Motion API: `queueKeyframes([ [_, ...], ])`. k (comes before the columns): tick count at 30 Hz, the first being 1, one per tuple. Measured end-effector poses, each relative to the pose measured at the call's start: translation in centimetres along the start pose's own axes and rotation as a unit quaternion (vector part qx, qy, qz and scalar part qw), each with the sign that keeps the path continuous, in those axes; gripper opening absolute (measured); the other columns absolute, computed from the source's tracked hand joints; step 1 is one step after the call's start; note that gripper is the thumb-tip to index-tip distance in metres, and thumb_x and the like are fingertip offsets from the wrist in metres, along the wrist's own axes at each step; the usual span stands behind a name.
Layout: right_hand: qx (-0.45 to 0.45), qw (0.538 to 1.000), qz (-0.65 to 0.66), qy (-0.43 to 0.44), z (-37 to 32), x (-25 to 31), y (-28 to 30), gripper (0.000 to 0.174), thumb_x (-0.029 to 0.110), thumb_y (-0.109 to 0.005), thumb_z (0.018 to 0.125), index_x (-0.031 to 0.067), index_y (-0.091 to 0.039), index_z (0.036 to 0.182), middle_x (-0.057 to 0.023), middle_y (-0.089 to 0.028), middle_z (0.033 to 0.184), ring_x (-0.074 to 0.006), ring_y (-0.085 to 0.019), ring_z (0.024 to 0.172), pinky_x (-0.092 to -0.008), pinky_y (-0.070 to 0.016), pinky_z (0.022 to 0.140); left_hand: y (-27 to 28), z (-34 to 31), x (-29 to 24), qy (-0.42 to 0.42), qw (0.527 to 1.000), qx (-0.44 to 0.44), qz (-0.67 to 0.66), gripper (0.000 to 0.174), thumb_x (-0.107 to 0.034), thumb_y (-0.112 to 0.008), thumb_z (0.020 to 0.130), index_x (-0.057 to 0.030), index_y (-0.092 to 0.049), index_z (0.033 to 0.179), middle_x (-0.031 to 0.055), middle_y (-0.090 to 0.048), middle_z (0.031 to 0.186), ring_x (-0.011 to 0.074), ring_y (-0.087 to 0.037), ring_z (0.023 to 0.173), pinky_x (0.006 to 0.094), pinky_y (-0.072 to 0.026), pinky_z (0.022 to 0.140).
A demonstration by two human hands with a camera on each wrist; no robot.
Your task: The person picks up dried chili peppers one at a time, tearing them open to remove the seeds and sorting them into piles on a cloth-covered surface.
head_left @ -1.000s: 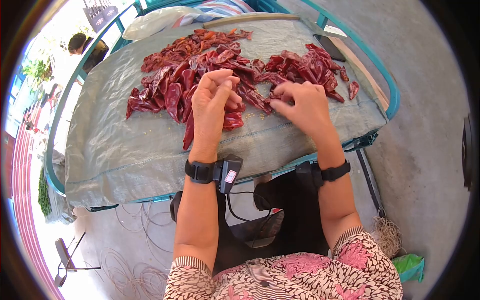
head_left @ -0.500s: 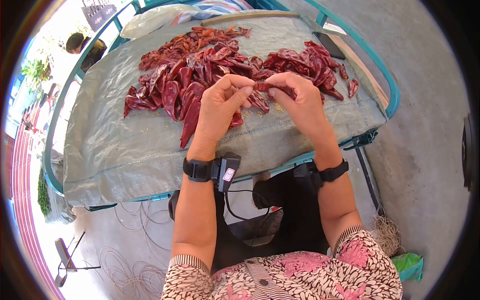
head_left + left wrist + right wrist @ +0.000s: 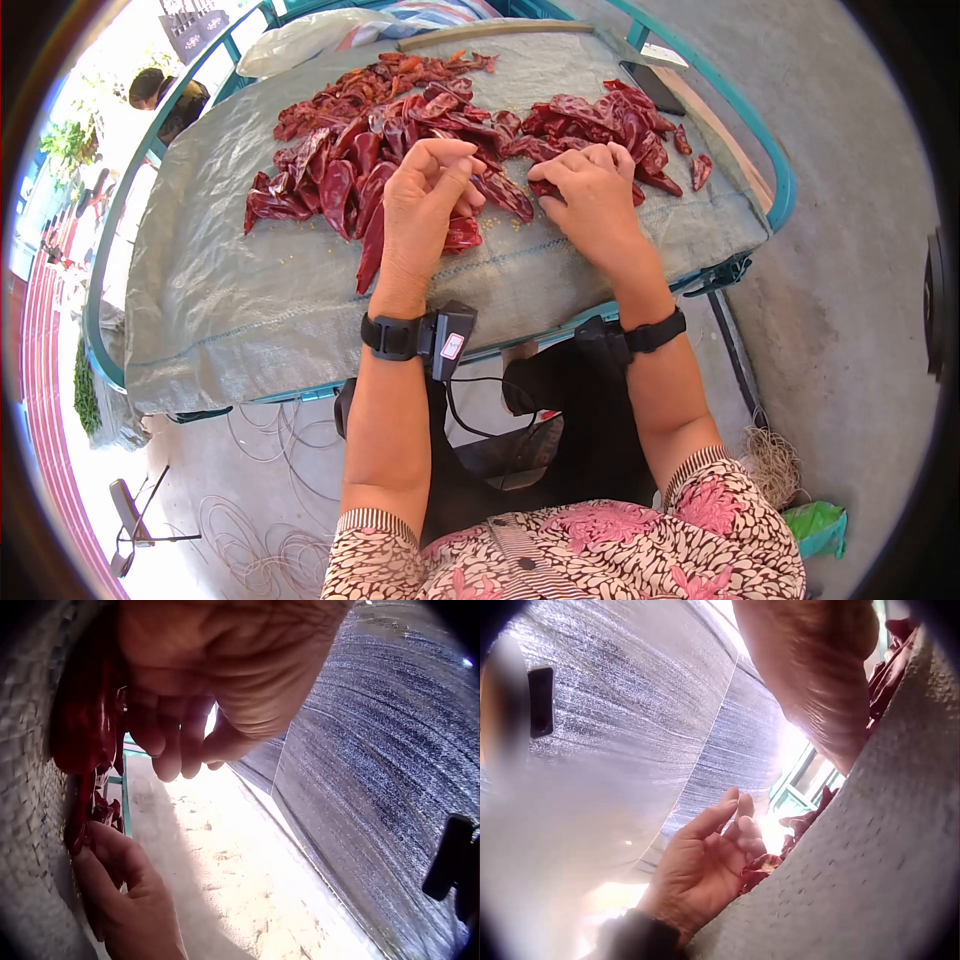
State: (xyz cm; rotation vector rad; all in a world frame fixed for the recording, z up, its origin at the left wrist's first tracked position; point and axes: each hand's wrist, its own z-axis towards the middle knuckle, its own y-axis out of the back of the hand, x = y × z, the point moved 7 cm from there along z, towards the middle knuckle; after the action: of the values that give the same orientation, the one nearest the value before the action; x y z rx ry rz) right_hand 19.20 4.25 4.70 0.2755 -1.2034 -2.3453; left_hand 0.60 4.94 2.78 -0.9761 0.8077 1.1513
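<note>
Dried red peppers lie in a large heap, with a smaller heap to its right. My left hand is raised over the near side of the large heap, its fingers loosely bent and nothing visible between them; the right wrist view also shows this left hand empty. Low at the near edge of the smaller heap, my right hand has its thumb and fingers around a dark red pepper. In the left wrist view, the right hand pinches that pepper near the woven sheet.
A grey-green woven sheet covers the cart bed, bordered by a teal rail. Pale seeds dot the sheet. A dark phone-like slab lies at the back right, a pale sack at the back left. A person is beyond the left rail.
Half a second ago both hands met at a red piece between their fingertips. They have since parted: the left drew back left, empty, and the right came down to a pepper on the sheet.
</note>
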Motion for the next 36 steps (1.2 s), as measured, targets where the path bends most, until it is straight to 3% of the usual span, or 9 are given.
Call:
queueKeyframes([
  [4,0.027,0.999,-0.002,-0.020,0.2,-0.4,-0.5,0.019,0.016,-0.074,0.080,0.0139,-0.073,0.100,-0.0031,-0.069,0.097,-0.0240,-0.058,0.106,-0.0448,-0.0309,0.107,0.1,0.0,0.3,-0.001,1.000,-0.002,0.013,0.012,-0.009,-0.059,0.101,-0.0040,-0.065,0.112,0.0060,-0.070,0.099,0.0087,-0.064,0.073,0.0211,-0.0500,0.063],
  [7,-0.035,0.999,0.012,-0.008,0.2,-0.3,-0.4,0.013,0.016,-0.074,0.081,0.0160,-0.072,0.094,-0.0012,-0.069,0.093,-0.0241,-0.058,0.100,-0.0462,-0.0322,0.106,0.1,0.0,0.3,0.001,1.000,0.004,0.026,0.013,-0.010,-0.058,0.102,-0.0043,-0.064,0.113,0.0067,-0.069,0.101,0.0091,-0.065,0.074,0.0213,-0.0500,0.064],
  [14,-0.137,0.959,0.233,-0.084,0.9,-1.1,2.0,0.015,0.016,-0.074,0.084,0.0130,-0.071,0.099,-0.0037,-0.072,0.096,-0.0262,-0.063,0.097,-0.0407,-0.0417,0.096,0.5,0.0,0.0,-0.010,1.000,-0.024,-0.004,0.013,-0.012,-0.059,0.103,-0.0048,-0.064,0.111,0.0064,-0.070,0.101,0.0083,-0.064,0.074,0.0212,-0.0494,0.064],
  [18,-0.232,0.964,0.097,-0.086,0.8,-2.2,2.3,0.020,0.018,-0.075,0.084,0.0124,-0.071,0.103,-0.0041,-0.072,0.100,-0.0259,-0.063,0.102,-0.0422,-0.0408,0.099,0.8,-0.1,-0.2,-0.017,0.999,-0.051,0.005,0.012,-0.011,-0.058,0.103,-0.0049,-0.064,0.111,0.0057,-0.070,0.101,0.0084,-0.064,0.074,0.0216,-0.0495,0.065],
  [21,-0.255,0.955,0.094,-0.118,0.7,-2.5,2.4,0.026,0.021,-0.075,0.083,0.0133,-0.071,0.107,-0.0039,-0.071,0.106,-0.0256,-0.062,0.105,-0.0429,-0.0411,0.097,1.2,0.0,-0.1,-0.017,0.997,-0.069,0.005,0.012,-0.009,-0.057,0.102,-0.0047,-0.064,0.111,0.0055,-0.070,0.101,0.0085,-0.064,0.074,0.0221,-0.0496,0.066],
  [24,-0.035,0.982,0.179,-0.043,1.3,-0.1,0.3,0.033,0.025,-0.076,0.081,0.0145,-0.070,0.112,-0.0052,-0.069,0.112,-0.0257,-0.061,0.105,-0.0437,-0.0422,0.093,1.5,0.0,-0.1,-0.023,0.997,-0.077,-0.007,0.012,-0.009,-0.056,0.102,-0.0044,-0.063,0.110,0.0059,-0.070,0.101,0.0088,-0.064,0.075,0.0226,-0.0496,0.066],
  [28,-0.027,0.998,0.048,0.019,0.3,3.5,-1.9,0.031,0.024,-0.075,0.083,0.0146,-0.071,0.112,-0.0054,-0.068,0.105,-0.0255,-0.061,0.102,-0.0394,-0.0454,0.088,1.6,0.0,-0.1,-0.027,0.996,-0.081,-0.010,0.011,-0.008,-0.056,0.102,-0.0042,-0.062,0.111,0.0068,-0.069,0.103,0.0092,-0.064,0.075,0.0228,-0.0494,0.065],
  [34,-0.040,0.983,0.169,-0.067,1.0,1.4,-3.7,0.023,0.011,-0.070,0.087,0.0068,-0.070,0.110,-0.0144,-0.068,0.101,-0.0317,-0.066,0.098,-0.0427,-0.0531,0.082,1.7,0.0,0.2,-0.019,0.997,-0.079,-0.019,0.015,-0.008,-0.057,0.102,-0.0035,-0.062,0.115,0.0078,-0.070,0.106,0.0096,-0.065,0.076,0.0224,-0.0493,0.065],
  [36,-0.105,0.962,0.238,-0.082,1.2,0.6,-2.5,0.022,0.007,-0.068,0.089,0.0043,-0.070,0.110,-0.0165,-0.068,0.102,-0.0333,-0.068,0.096,-0.0420,-0.0541,0.082,1.6,0.0,0.2,-0.020,0.997,-0.077,-0.014,0.018,-0.007,-0.057,0.101,-0.0031,-0.062,0.118,0.0079,-0.070,0.107,0.0097,-0.065,0.076,0.0219,-0.0492,0.064],
])
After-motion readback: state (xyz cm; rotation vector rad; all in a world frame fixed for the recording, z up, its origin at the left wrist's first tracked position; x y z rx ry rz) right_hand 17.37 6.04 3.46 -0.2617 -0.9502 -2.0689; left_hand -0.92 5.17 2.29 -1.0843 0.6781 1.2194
